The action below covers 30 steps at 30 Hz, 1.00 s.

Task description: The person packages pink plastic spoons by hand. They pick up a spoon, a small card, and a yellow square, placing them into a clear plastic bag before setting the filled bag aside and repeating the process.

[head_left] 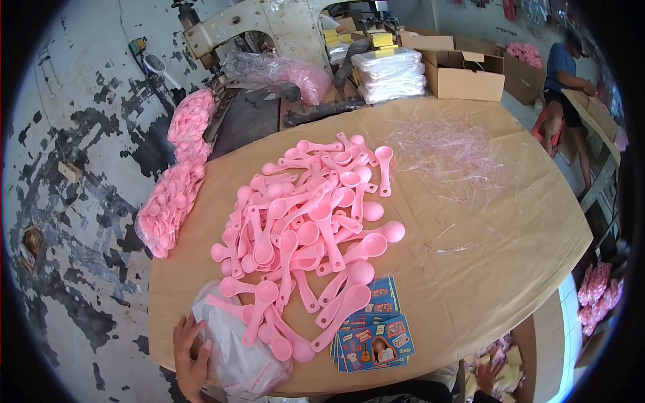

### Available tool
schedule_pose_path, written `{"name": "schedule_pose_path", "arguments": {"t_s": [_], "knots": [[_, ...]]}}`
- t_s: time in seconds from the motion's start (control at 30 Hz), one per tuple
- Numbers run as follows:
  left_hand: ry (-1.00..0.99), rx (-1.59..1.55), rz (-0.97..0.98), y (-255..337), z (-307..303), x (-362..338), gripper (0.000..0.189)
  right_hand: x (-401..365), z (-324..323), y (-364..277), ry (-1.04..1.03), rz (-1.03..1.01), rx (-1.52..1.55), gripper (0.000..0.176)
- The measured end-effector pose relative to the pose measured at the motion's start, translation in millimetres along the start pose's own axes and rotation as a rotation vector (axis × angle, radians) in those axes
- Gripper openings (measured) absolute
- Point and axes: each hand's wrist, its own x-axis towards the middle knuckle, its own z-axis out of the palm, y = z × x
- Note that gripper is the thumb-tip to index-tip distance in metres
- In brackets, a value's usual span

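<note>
My left hand (191, 356) is at the near left edge of the table, against the side of a white plastic bag (245, 366), thumb and fingers apart. Several pink plastic spoons lie partly over that bag. Beyond it spreads a big heap of pink spoons (302, 221). A stack of blue printed cards (375, 344) lies right of the heap's near end. Low on the right, past the table edge, my right hand (488, 378) has its fingers spread over a box of pink and yellowish packed pieces (507, 363); no held object shows.
Clear plastic strips (457, 158) lie scattered on the brown-covered table (497, 269). Bags of pink spoons (171, 208) stand along the left edge. Behind are a machine frame (255, 27), stacked plastic packs (388, 74) and a cardboard box (467, 77). Another person (564, 80) sits far right.
</note>
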Motion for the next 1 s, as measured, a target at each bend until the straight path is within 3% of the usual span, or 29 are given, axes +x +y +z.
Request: {"name": "schedule_pose_path", "arguments": {"t_s": [0.13, 0.27, 0.6, 0.7, 0.8, 1.0], "knots": [[-0.006, -0.095, -0.006, 3.4, 0.9, 5.9, 0.048, 37.8, -20.4, -15.2, -0.181, 0.064, 0.213, 0.044], [-0.067, 0.006, 0.038, 19.8, 10.4, 17.4, 0.052, 86.5, -55.1, -33.6, -0.278, 0.115, 0.385, 0.041], [-0.095, 0.034, 0.084, 23.4, 12.9, 22.5, 0.053, 160.4, -121.5, -38.2, -0.227, 0.122, 0.584, 0.033], [-0.088, 0.051, 0.083, 28.9, 10.4, 22.2, 0.053, 183.5, -147.2, -22.8, -0.133, 0.146, 0.654, 0.031], [-0.001, -0.172, 0.021, 26.7, 7.4, 11.3, 0.054, 218.0, -187.5, -5.5, 0.044, 0.171, 0.770, 0.030], [-0.070, 0.095, 0.018, 29.0, -0.8, -31.8, 0.077, 283.8, -348.4, 5.5, 0.538, 0.054, 1.131, 0.027]]}}
